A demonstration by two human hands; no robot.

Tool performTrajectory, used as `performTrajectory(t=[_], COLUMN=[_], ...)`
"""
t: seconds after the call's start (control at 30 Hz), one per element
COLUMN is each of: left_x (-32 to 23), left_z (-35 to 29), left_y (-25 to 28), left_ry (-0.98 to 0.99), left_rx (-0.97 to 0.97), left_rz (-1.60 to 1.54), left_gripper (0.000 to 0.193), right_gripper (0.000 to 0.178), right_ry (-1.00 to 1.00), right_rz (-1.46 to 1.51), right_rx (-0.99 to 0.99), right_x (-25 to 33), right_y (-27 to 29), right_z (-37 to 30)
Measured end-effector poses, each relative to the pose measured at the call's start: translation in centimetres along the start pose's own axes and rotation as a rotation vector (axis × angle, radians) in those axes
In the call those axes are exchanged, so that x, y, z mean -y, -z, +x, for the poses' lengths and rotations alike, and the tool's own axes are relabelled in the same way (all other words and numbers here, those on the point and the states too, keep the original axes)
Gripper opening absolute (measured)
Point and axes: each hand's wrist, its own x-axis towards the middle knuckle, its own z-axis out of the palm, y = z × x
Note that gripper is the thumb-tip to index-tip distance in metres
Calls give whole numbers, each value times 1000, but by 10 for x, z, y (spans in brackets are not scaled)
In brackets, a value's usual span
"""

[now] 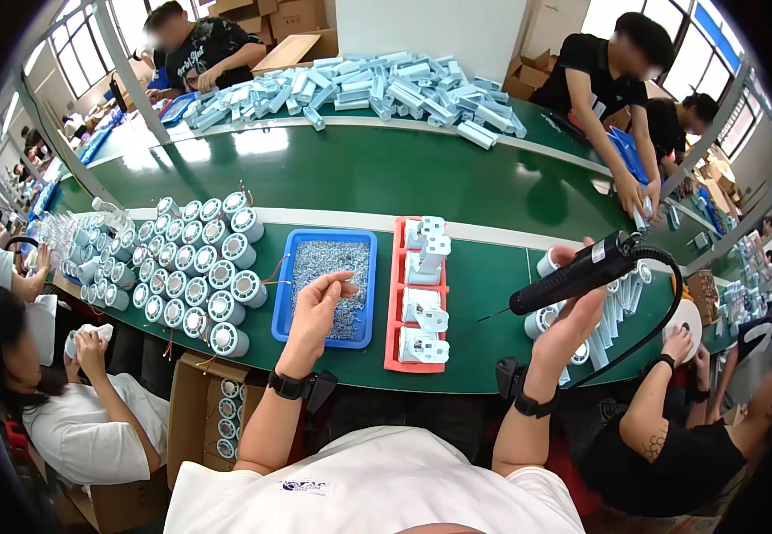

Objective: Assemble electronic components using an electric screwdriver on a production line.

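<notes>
My right hand (pixel 573 316) is wrapped round a black electric screwdriver (pixel 573 274), its thin bit pointing left and slightly down above the green bench. Over the blue tray (pixel 281 307) of small metal screws (pixel 337 258) is my left hand (pixel 317 307). Its fingers are curled with thumb and fingertips pressed together; whatever they may hold is too small to make out. Between my hands stands a red fixture (pixel 392 351), with several light-blue plastic housings (pixel 423 345) seated in its row.
Rows of light-blue cylindrical motor units (pixel 226 307) with thin wires stand left of the tray. More light-blue parts (pixel 600 343) lie behind my right hand, near the screwdriver's black cord (pixel 671 307). Housings (pixel 395 89) are heaped across the bench. Co-workers sit on both sides and opposite.
</notes>
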Motion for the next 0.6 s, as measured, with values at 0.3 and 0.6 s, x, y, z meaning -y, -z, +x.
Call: performTrajectory(t=[0.3, 0.6], left_x=[18, 24], left_z=[4, -9], left_y=[-4, -18], left_ry=[-302, -507], left_rx=[-222, -267], left_rz=[398, 485], left_gripper=[45, 57], right_gripper=[94, 85], right_ry=[198, -44], right_rz=[-511, -962], right_rx=[532, 851], right_x=[52, 36], right_y=[-42, -95], right_z=[-98, -38])
